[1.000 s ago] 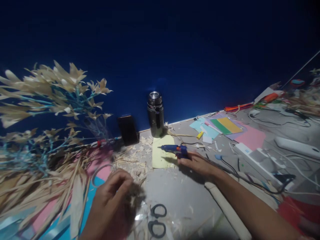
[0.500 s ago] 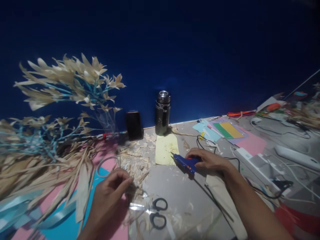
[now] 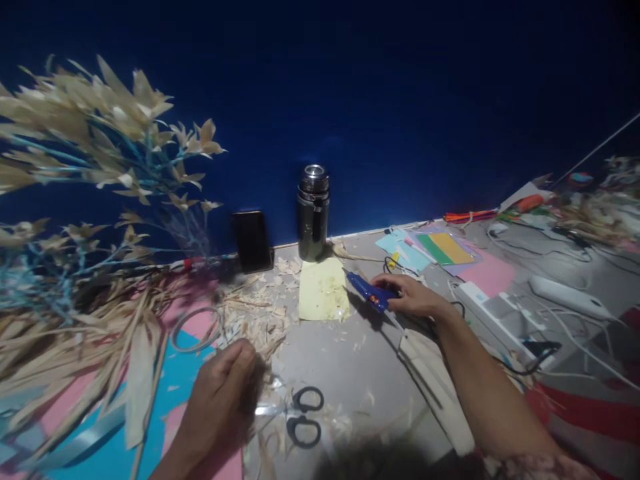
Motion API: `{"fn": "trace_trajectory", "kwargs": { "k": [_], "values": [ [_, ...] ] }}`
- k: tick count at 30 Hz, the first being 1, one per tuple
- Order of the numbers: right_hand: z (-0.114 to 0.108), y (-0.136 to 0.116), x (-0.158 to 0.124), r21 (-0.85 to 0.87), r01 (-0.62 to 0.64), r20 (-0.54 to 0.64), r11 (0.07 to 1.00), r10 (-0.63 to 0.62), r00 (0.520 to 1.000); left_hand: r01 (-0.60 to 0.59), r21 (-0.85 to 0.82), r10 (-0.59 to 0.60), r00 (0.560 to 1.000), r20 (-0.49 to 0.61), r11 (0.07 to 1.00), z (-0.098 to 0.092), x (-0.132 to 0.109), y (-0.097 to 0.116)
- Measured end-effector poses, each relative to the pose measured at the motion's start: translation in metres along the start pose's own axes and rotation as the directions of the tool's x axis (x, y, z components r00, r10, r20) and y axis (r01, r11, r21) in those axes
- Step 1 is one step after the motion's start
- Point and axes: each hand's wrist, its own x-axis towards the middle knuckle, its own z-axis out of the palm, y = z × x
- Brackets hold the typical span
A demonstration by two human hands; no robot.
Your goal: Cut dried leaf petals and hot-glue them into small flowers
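Observation:
A blue hot glue gun (image 3: 371, 292) is in my right hand (image 3: 411, 296), its nozzle pointing left toward a stained yellow paper (image 3: 323, 290). A glue stick sticks out of its back end. My left hand (image 3: 227, 383) is closed, thumb against the curled fingers; whatever it may hold is hidden. Just right of that hand lies a pair of scissors (image 3: 306, 417) with dark handles, the blades partly behind the hand. Under and beside the left forearm are pink sheets and a blue sheet (image 3: 183, 373). A ring-shaped roll (image 3: 197, 329) rests beyond the left hand.
A metal flask (image 3: 313, 217) and a dark phone (image 3: 253, 241) stand by the blue wall. Dried husk flowers (image 3: 135, 127) and husk strips (image 3: 100, 347) fill the left. A white power strip (image 3: 493, 320) with cords, coloured sheets (image 3: 445, 255) and a beige tool (image 3: 435, 390) lie right.
The view has shifted, so most things sit further left and higher. My left hand has closed more tightly. The right hand still grips the glue gun, its nozzle now at the yellow paper's right edge.

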Motion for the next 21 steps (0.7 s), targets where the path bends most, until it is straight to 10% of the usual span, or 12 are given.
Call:
{"fn": "trace_trajectory", "kwargs": {
  "k": [7,13,21],
  "values": [
    [0.001,-0.005,-0.002,-0.009,0.046,-0.005,0.999,-0.046,0.999,-0.385,0.297,0.241,0.873,0.424,0.874,0.059,0.04,0.032],
    [0.003,-0.006,0.0,-0.029,0.068,0.037,0.997,-0.067,0.997,-0.442,0.607,0.154,0.871,0.466,0.66,0.115,0.061,0.037],
    [0.002,0.007,0.004,-0.145,0.057,0.06,0.988,-0.048,0.997,-0.52,0.714,0.12,0.838,0.532,0.47,0.128,0.077,0.027]
  ]
}}
